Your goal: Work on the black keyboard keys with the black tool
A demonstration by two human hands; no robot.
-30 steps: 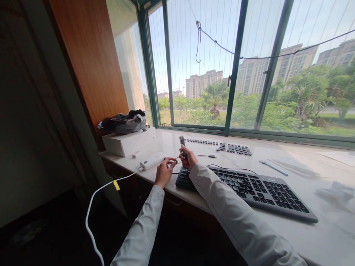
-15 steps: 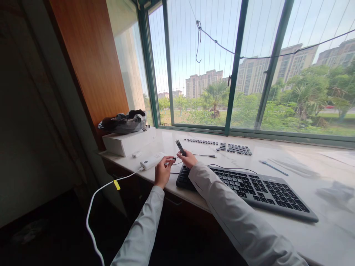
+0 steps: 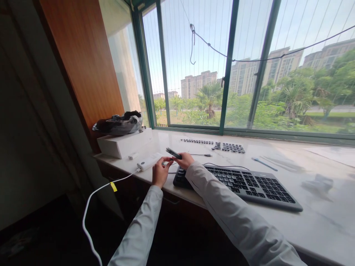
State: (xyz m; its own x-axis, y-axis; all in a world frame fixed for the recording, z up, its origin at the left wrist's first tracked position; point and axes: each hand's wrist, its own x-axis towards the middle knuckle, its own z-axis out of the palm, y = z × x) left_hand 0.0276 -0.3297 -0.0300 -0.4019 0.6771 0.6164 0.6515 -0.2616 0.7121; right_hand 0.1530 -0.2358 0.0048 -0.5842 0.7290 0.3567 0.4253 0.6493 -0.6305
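Pinched in the fingertips of my left hand (image 3: 160, 173) is a small black keycap (image 3: 171, 159), partly hidden by the fingers. My right hand (image 3: 185, 160) is closed around a dark, slim brush-like tool (image 3: 173, 152), its far end pointing left. The tool lies low over the keycap, and the two hands nearly meet; whether tool and keycap touch is hard to see. Beneath my right wrist lies a large black keyboard (image 3: 249, 181), its left part covered by the hand and sleeve. Toward the window, loose black keycaps (image 3: 230, 147) are set out in rows on the marble top.
A white power strip (image 3: 149, 162) with a white cord (image 3: 91, 201) is left of my hands. Behind it are a white plug (image 3: 133, 156) and a white box (image 3: 122, 144) bearing a dark bag. A USB plug (image 3: 207, 155), a blue stick (image 3: 264, 164) and crumpled clear plastic (image 3: 317, 184) lie rightward.
My right hand has turned the tool from steep to nearly level and brought it down to the keycap in my left hand. The whole view has shifted slightly.
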